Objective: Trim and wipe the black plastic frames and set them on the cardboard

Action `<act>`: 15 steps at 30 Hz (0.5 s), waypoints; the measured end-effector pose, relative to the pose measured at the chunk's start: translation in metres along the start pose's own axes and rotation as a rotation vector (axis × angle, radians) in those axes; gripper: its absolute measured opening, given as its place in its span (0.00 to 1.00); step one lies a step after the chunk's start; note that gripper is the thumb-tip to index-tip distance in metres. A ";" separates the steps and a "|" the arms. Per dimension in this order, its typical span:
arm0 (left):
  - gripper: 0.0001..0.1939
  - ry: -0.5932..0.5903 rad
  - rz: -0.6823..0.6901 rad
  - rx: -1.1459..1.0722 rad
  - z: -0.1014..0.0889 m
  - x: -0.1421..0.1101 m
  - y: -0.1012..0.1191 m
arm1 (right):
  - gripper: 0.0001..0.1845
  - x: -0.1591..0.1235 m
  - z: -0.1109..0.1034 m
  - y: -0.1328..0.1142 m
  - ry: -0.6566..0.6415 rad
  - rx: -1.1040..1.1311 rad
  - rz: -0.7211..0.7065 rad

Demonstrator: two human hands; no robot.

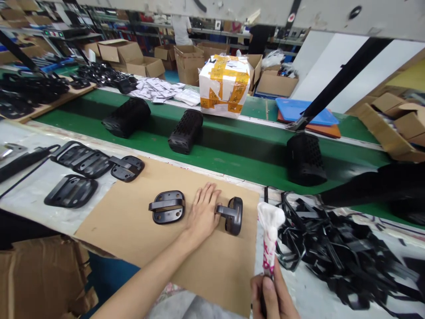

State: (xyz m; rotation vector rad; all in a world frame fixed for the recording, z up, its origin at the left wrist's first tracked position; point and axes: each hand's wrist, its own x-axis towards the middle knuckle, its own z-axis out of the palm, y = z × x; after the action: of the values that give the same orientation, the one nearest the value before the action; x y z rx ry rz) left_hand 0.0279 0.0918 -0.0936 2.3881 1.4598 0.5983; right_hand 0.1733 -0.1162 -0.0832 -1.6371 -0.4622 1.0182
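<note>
Just beside the left hand [202,212], on its thumb side, a black bracket [235,216] is seen in the head view, set on a cardboard sheet [215,270] with its strap arm [226,211] pointed toward the thumb. The left fingers are laid flat and outstretched, with nothing clasped; whether the strap arm is touched by the thumb cannot be told. By the curled right hand [274,294], a mallet-like tool [271,217] is grasped at its lower end, its white-wrapped head raised beyond the fingers.

The bracket is judged to be light, stiff plastic, rather slick, and best held by the rim of its plate, since the thin strap arm could be bent. The tool's padded head looks soft on the surface.

On the other side of the left fingers, a second bracket [168,207] is laid near; farther out that way, more black plates [71,191] are placed. Ahead of the fingertips, black housings [186,131] are carried on a green belt [229,153]. Past the right hand, a tangle of black strips [352,257] is heaped close to the tool, by which sideways room could be limited.
</note>
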 end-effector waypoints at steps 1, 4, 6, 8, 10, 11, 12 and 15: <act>0.24 -0.002 0.001 0.001 0.000 0.000 0.000 | 0.44 -0.001 0.004 0.002 -0.010 -0.016 0.035; 0.24 -0.005 0.011 0.007 0.001 0.000 -0.002 | 0.42 0.001 0.011 0.006 -0.087 -0.050 0.162; 0.24 0.001 0.015 0.009 0.001 0.000 -0.002 | 0.43 0.004 0.010 0.008 -0.062 -0.011 0.192; 0.23 0.006 0.011 0.009 0.001 0.000 -0.002 | 0.44 0.004 0.004 0.009 -0.001 0.018 0.156; 0.22 0.011 0.005 0.009 0.000 0.000 -0.001 | 0.45 0.003 -0.002 0.009 0.004 -0.005 0.099; 0.22 0.011 0.004 0.008 0.000 0.000 0.000 | 0.44 0.003 -0.003 0.009 -0.024 -0.032 0.081; 0.22 0.011 0.005 0.005 0.000 0.000 0.000 | 0.43 0.003 -0.003 0.008 -0.069 -0.064 0.081; 0.22 0.008 0.010 -0.006 -0.001 0.000 -0.001 | 0.40 0.007 0.000 0.006 -0.194 -0.127 0.180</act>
State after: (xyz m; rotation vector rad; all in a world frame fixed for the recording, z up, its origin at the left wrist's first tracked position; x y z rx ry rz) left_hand 0.0271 0.0923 -0.0930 2.3920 1.4481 0.6139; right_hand 0.1761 -0.1128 -0.0914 -1.7238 -0.5240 1.3127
